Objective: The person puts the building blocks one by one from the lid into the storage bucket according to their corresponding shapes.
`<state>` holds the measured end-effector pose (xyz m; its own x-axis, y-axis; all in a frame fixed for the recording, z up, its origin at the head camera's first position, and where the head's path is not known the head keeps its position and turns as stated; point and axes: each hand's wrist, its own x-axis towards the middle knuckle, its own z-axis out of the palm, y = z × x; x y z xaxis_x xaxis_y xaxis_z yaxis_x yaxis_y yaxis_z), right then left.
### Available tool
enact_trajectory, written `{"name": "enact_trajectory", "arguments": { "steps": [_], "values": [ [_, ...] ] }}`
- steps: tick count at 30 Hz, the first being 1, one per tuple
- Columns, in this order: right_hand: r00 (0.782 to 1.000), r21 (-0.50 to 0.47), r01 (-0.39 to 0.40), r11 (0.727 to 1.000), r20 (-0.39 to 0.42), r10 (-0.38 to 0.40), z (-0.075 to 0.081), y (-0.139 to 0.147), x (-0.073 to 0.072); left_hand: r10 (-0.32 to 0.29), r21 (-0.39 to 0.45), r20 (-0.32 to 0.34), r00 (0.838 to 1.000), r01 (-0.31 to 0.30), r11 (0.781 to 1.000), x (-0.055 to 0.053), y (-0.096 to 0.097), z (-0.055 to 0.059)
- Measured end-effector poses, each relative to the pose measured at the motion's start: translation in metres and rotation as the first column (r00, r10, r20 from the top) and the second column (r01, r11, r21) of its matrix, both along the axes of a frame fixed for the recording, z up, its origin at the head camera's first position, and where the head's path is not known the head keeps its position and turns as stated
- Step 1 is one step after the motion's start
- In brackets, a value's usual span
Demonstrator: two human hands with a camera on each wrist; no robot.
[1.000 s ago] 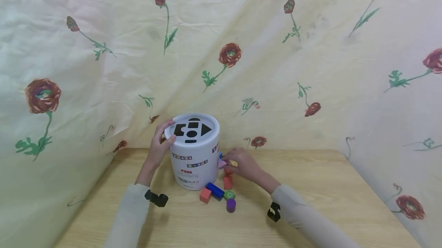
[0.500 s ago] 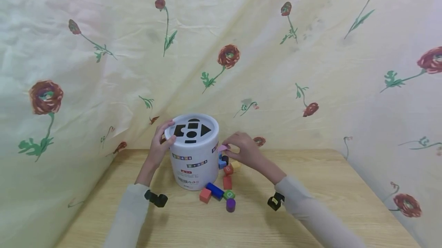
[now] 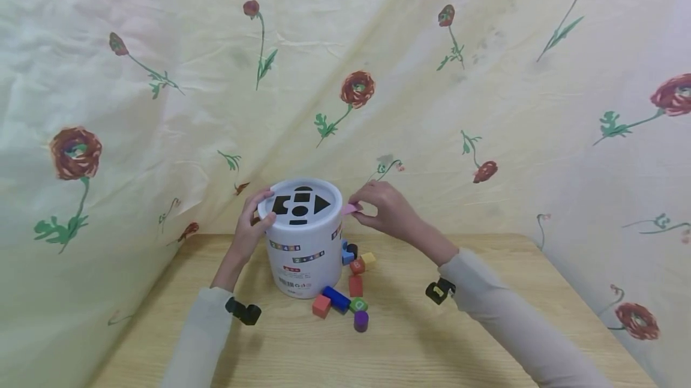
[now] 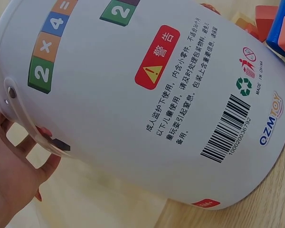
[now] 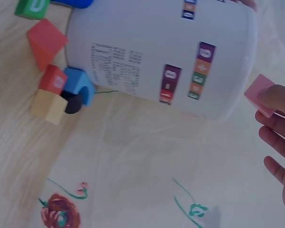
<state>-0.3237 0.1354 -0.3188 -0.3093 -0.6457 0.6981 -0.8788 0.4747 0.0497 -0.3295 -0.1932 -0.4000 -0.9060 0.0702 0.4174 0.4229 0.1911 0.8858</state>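
A white shape-sorter bucket (image 3: 302, 250) stands upright on the table, its lid (image 3: 318, 220) cut with dark shaped holes. My left hand (image 3: 251, 220) grips the bucket at its upper left, thumb on the lid's rim; in the left wrist view, fingers pass behind the carrying handle (image 4: 26, 116). Level with the lid, just off the rim's right side, my right hand (image 3: 390, 211) pinches a pink block (image 5: 260, 92) between thumb and fingers. The block's near face shows flat in the right wrist view; the fingers cover its other end.
Beside the bucket's right foot lie several loose blocks: a blue arch (image 5: 78, 83), a yellow block (image 5: 48, 105), a red wedge (image 5: 45, 40) and a blue cylinder (image 3: 336, 299). A purple cylinder (image 3: 361, 321) stands nearest the front. A flowered cloth (image 3: 486, 106) hangs behind the wooden table (image 3: 486, 316).
My right hand has lifted the pink block from among the blocks up to the height of the lid. The left hand and the bucket have stayed in place.
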Motion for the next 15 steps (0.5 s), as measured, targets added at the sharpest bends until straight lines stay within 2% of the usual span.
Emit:
{"name": "enact_trajectory", "arguments": {
  "steps": [6,11,15],
  "values": [
    [0.998,-0.053,0.014,0.999,0.055,-0.011,0.009,-0.011,-0.005,0.012,0.002,0.006,1.0,-0.012,1.0,-0.001,-0.001,0.0],
    [0.994,-0.123,0.032,0.992,0.109,-0.019,0.006,-0.023,-0.011,0.016,0.008,0.016,1.0,-0.016,1.0,-0.002,-0.001,-0.001],
    [0.982,-0.193,0.076,0.978,0.187,-0.04,0.002,-0.033,-0.019,0.014,0.017,0.027,1.0,-0.014,1.0,-0.003,0.001,-0.002]
  ]
}}
